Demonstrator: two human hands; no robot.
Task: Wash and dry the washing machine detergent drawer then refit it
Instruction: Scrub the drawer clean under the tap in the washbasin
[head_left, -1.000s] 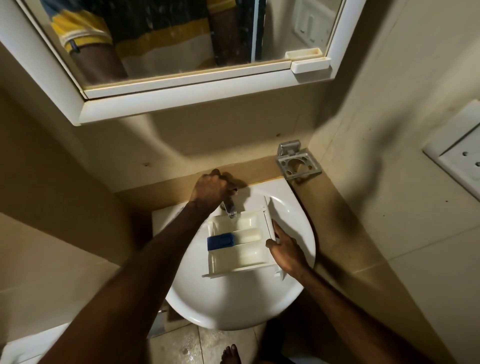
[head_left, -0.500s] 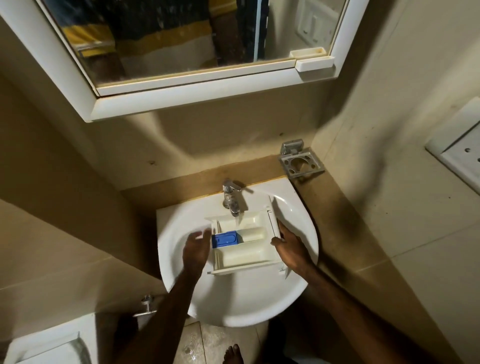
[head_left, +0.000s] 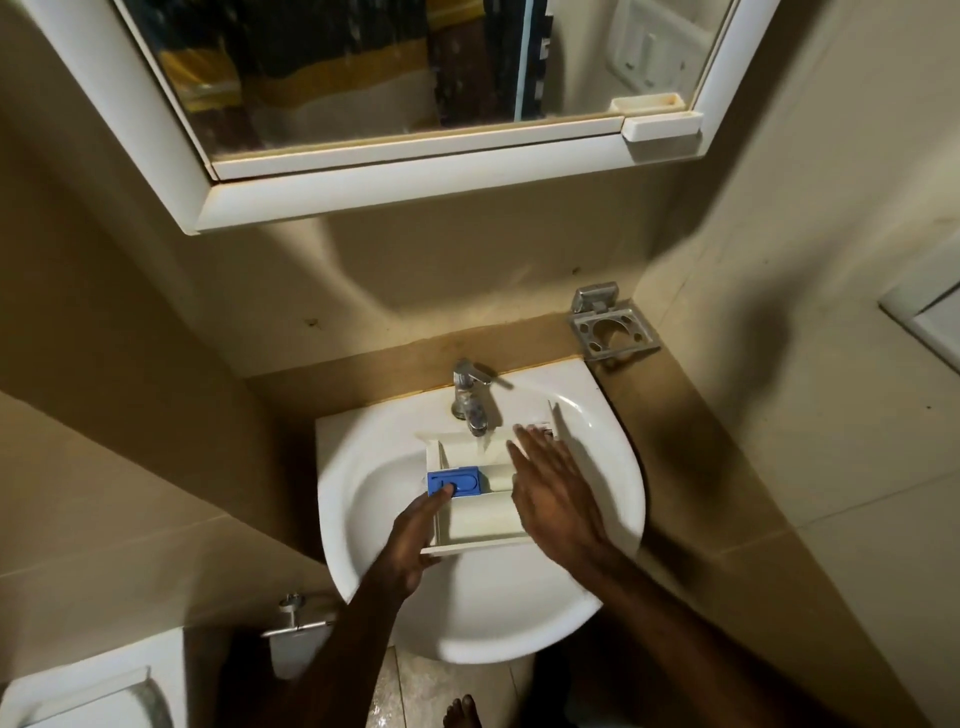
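The detergent drawer (head_left: 480, 506), white with a blue insert (head_left: 456, 481) at its left end, is seen lying in the white sink (head_left: 363, 467) at the centre of the frame, directly beneath the chrome tap (head_left: 470, 397). The left hand (head_left: 413, 540) is placed at the drawer's lower left corner and grasps its edge, the thumb resting on the blue insert. The right hand (head_left: 553, 496), blurred, is held flat over the drawer's right end with fingers extended, grasping nothing. A mirror cabinet (head_left: 415, 104) occupies the upper frame; a metal holder (head_left: 610, 325) is mounted at the sink's upper right.
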